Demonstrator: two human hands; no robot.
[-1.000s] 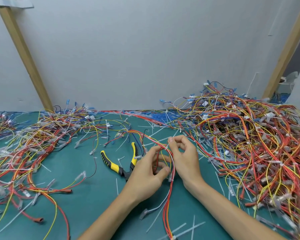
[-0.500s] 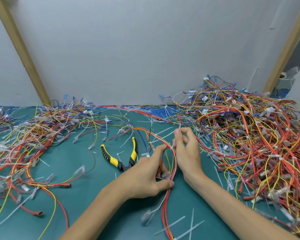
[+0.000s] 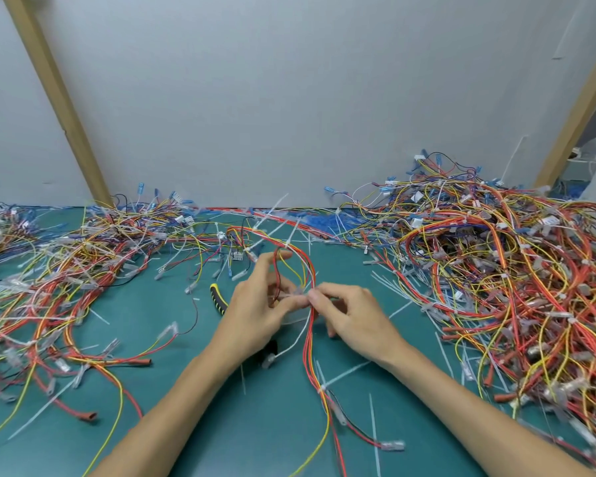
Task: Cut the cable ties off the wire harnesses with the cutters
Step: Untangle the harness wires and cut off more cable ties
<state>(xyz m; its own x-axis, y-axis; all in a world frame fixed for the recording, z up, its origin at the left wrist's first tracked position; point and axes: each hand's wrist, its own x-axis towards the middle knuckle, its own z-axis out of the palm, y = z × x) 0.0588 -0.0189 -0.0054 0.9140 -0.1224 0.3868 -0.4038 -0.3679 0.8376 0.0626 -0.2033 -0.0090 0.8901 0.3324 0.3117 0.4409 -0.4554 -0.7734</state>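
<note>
A wire harness (image 3: 311,342) of red, yellow and white wires loops across the middle of the green mat (image 3: 186,425). My left hand (image 3: 258,311) and my right hand (image 3: 351,315) meet at its upper part, and both pinch the bundle at a white cable tie (image 3: 298,296) between their fingertips. The cutters (image 3: 218,297), with yellow and black handles, lie on the mat just left of my left hand, which hides most of them. Neither hand holds the cutters.
A big tangle of harnesses (image 3: 496,287) fills the right side, and a flatter spread of wires (image 3: 66,287) covers the left. Cut white ties (image 3: 374,432) lie scattered on the mat. A grey wall with two slanted wooden posts (image 3: 59,98) closes the back.
Both hands have shifted along the harness and now meet fingertip to fingertip at a tie. My left hand has moved over the cutters and covers most of them.
</note>
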